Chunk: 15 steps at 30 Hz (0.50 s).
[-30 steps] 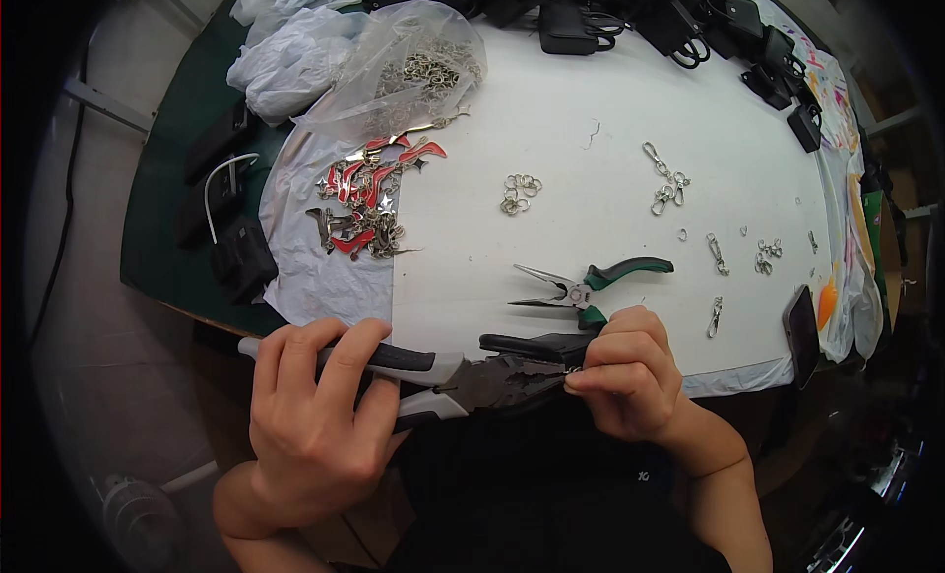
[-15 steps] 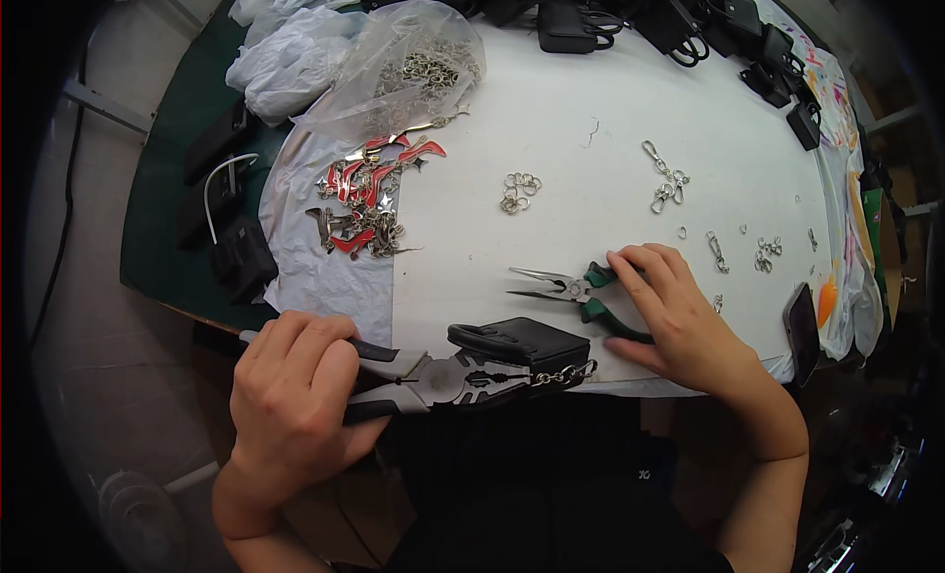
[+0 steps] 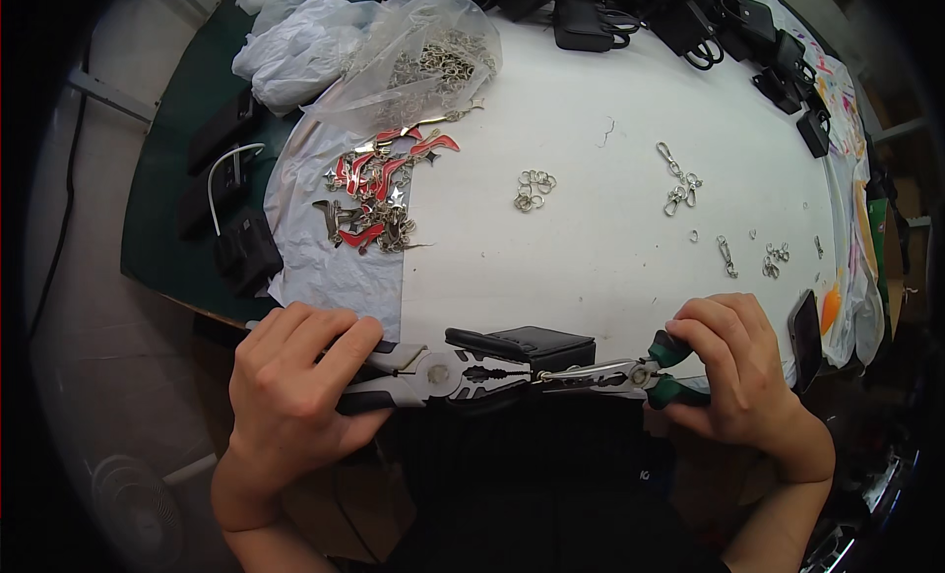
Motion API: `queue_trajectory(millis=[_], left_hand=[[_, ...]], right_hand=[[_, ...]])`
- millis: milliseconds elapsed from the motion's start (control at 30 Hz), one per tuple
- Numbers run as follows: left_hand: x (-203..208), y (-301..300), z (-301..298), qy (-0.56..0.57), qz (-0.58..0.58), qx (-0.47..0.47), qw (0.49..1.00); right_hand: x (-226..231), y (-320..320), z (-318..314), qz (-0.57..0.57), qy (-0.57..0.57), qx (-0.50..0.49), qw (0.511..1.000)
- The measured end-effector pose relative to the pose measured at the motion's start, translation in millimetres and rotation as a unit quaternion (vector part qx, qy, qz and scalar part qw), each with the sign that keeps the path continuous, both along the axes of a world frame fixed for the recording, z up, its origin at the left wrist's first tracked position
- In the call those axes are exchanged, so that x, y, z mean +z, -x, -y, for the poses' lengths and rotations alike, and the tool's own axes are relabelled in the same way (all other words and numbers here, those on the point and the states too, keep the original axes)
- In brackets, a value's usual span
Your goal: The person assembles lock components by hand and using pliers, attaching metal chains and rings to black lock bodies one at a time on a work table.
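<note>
My left hand is closed round the handles of grey-and-black combination pliers, their jaws pointing right. Green-handled long-nose pliers are gripped in my right hand, pointing left. The two tools' tips meet at a small metal ring, partly hidden by the jaws. A small black wallet-like case lies at the near edge of the table, right behind the meeting tips. The short chain on the case is mostly covered by the pliers.
Red and silver boot-shaped charms lie on white plastic at left, below a clear bag of metal fittings. Rings and swivel clasps are on the white board. Black cases line the back; a phone lies at right.
The right hand has moved down and swung the long-nose pliers to the tips of the left pliers. Their jaws have closed together at the ring. The left hand stays nearly in place.
</note>
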<state>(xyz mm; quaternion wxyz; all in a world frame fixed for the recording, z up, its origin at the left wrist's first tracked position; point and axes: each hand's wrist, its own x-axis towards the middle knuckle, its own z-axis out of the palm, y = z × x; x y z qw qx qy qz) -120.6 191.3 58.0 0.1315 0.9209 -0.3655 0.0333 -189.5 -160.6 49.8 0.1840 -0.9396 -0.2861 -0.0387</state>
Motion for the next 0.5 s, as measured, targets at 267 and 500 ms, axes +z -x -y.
queue_trajectory(millis=[267, 500], left_hand=[[-2.7, -0.2, -4.7, 0.022, 0.018, -0.024, 0.999], [-4.1, 0.5, -7.1, 0.029, 0.13, -0.052, 0.99]], right_hand=[[8.1, 0.2, -2.3, -0.051, -0.03, 0.016, 0.998], [9.5, 0.6, 1.0, -0.14, -0.097, 0.029, 0.985]])
